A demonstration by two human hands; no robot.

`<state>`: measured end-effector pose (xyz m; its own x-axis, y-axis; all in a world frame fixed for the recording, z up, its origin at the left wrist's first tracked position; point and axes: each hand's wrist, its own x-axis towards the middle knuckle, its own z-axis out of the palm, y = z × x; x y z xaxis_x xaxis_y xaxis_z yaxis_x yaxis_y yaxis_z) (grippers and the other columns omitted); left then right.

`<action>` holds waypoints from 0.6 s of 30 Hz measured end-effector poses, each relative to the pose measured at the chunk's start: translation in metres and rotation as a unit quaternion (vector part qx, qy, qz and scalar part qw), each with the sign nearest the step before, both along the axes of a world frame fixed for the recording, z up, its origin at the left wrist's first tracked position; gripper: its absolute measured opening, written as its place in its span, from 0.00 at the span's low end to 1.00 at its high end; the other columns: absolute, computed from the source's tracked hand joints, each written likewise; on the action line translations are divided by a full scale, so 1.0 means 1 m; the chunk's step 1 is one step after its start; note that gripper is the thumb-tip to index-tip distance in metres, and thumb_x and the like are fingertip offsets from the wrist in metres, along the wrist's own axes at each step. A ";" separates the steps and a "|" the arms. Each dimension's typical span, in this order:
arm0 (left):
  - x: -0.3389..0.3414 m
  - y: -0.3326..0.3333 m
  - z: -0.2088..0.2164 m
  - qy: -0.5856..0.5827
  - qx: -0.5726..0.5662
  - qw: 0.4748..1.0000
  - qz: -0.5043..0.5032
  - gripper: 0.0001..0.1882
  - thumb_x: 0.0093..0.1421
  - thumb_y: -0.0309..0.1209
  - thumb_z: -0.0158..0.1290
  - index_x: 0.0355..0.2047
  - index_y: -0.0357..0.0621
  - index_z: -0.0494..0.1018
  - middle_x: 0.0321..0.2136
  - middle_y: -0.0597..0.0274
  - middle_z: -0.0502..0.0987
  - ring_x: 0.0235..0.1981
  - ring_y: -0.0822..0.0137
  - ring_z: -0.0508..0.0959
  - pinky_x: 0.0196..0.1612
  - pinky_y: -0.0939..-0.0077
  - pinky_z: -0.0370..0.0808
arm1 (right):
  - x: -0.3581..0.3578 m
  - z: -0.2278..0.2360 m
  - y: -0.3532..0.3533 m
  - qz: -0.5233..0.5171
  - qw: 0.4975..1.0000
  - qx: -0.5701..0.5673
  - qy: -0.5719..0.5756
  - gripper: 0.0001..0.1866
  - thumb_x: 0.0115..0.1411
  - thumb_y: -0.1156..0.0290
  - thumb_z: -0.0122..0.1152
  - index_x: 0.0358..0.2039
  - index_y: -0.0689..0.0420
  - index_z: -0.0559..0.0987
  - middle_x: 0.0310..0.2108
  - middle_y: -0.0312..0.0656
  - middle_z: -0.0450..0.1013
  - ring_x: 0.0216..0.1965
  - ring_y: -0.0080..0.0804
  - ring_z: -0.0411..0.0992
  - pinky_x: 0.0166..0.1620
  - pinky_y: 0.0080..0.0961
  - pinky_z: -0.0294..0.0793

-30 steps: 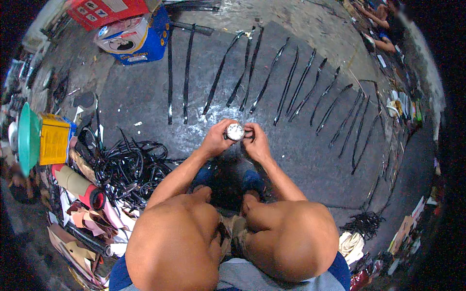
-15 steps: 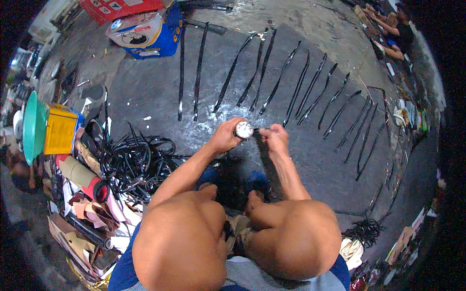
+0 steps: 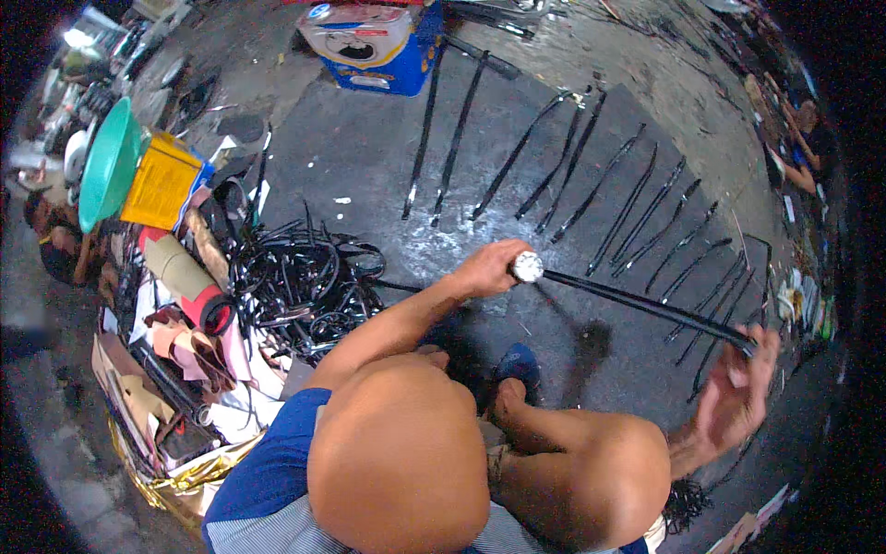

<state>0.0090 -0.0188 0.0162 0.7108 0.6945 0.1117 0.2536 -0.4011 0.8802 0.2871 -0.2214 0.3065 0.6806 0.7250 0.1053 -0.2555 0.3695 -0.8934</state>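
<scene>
My left hand (image 3: 484,268) grips a small round white reel (image 3: 527,267) in front of my knees. A long black strip (image 3: 646,305) runs from the reel out to the right. My right hand (image 3: 738,397) pinches the far end of that strip, arm stretched out to the right, so the strip hangs taut above the dark floor mat (image 3: 369,157). Several cut black strips (image 3: 591,185) lie in a row on the mat beyond my hands.
A tangled heap of black straps (image 3: 295,286) lies to my left. Beside it stand a yellow box (image 3: 161,185), a green bowl (image 3: 106,166) and rolls of material (image 3: 185,277). A blue and white carton (image 3: 378,46) sits at the far edge. Another person (image 3: 808,138) sits at far right.
My right hand has pulled away from the reel to the right, drawing a long black strip out of it. My left hand stays on the reel.
</scene>
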 end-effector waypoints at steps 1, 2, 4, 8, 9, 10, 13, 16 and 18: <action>-0.002 0.000 0.007 0.008 -0.023 1.000 0.003 0.23 0.47 0.23 0.62 0.46 0.43 0.74 0.43 0.50 0.78 0.49 0.46 0.77 0.52 0.56 0.74 | 0.007 0.009 -0.016 -0.015 0.999 0.028 -0.011 0.28 0.66 0.76 0.55 0.64 0.70 0.62 0.56 0.58 0.69 0.39 0.32 0.69 0.43 0.22 0.72; -0.006 0.001 0.008 0.006 -0.009 1.000 0.013 0.23 0.47 0.23 0.62 0.46 0.43 0.74 0.43 0.50 0.78 0.49 0.46 0.77 0.52 0.56 0.74 | 0.030 0.019 -0.029 0.049 0.994 0.084 -0.042 0.28 0.66 0.76 0.53 0.64 0.72 0.61 0.58 0.62 0.67 0.44 0.38 0.70 0.47 0.26 0.72; 0.002 0.002 0.011 -0.015 0.015 1.000 0.002 0.22 0.47 0.24 0.63 0.45 0.43 0.73 0.42 0.50 0.78 0.50 0.46 0.77 0.52 0.56 0.73 | 0.059 0.045 -0.046 0.097 0.980 0.137 -0.107 0.31 0.63 0.76 0.55 0.64 0.73 0.61 0.59 0.63 0.65 0.50 0.42 0.71 0.53 0.30 0.71; -0.033 0.009 0.022 0.078 0.054 0.995 0.037 0.48 0.39 0.37 0.70 0.62 0.40 0.65 0.62 0.47 0.67 0.65 0.49 0.66 0.68 0.58 0.62 | 0.075 0.056 -0.005 -0.105 0.955 0.035 -0.276 0.38 0.51 0.76 0.67 0.63 0.70 0.65 0.57 0.51 0.69 0.54 0.38 0.70 0.61 0.31 0.67; -0.045 0.017 0.045 0.079 0.088 0.987 0.111 0.47 0.39 0.35 0.71 0.62 0.39 0.66 0.60 0.47 0.69 0.63 0.49 0.67 0.67 0.57 0.62 | 0.097 0.052 0.008 -0.139 0.945 0.021 -0.295 0.40 0.47 0.76 0.70 0.63 0.69 0.66 0.56 0.47 0.70 0.55 0.36 0.69 0.62 0.31 0.65; -0.049 0.021 0.068 0.076 0.112 0.973 0.188 0.42 0.42 0.32 0.70 0.59 0.37 0.69 0.57 0.46 0.72 0.60 0.49 0.70 0.64 0.58 0.65 | 0.142 0.043 0.001 -0.090 0.963 0.020 -0.255 0.40 0.46 0.73 0.72 0.61 0.68 0.68 0.56 0.44 0.71 0.54 0.34 0.70 0.61 0.30 0.67; -0.162 0.058 0.002 0.169 0.248 0.809 0.506 0.33 0.50 0.37 0.67 0.55 0.34 0.73 0.50 0.41 0.76 0.52 0.45 0.74 0.58 0.55 0.69 | 0.229 0.059 0.005 -0.287 0.933 -0.060 -0.210 0.22 0.52 0.75 0.74 0.47 0.62 0.76 0.36 0.43 0.80 0.35 0.29 0.78 0.37 0.25 0.80; -0.322 0.097 -0.075 0.347 0.264 0.677 0.593 0.40 0.52 0.57 0.66 0.50 0.31 0.75 0.44 0.39 0.79 0.45 0.40 0.78 0.51 0.50 0.74 | 0.287 0.076 -0.016 -0.409 0.884 -0.052 -0.222 0.17 0.51 0.73 0.78 0.38 0.59 0.79 0.33 0.39 0.79 0.32 0.27 0.78 0.34 0.26 0.79; -0.377 0.114 -0.091 0.375 0.090 0.704 0.597 0.38 0.53 0.58 0.65 0.48 0.33 0.75 0.45 0.39 0.78 0.44 0.39 0.79 0.49 0.48 0.73 | 0.321 0.079 -0.051 -0.427 0.875 0.022 -0.226 0.19 0.51 0.77 0.76 0.41 0.60 0.76 0.32 0.40 0.78 0.33 0.31 0.79 0.33 0.28 0.82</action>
<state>-0.3680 0.0953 -0.0749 -0.4614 0.8689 0.1790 0.8701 0.4039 0.2824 0.6082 -0.2719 0.3857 0.8544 -0.0402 0.5180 0.5061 0.2898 -0.8123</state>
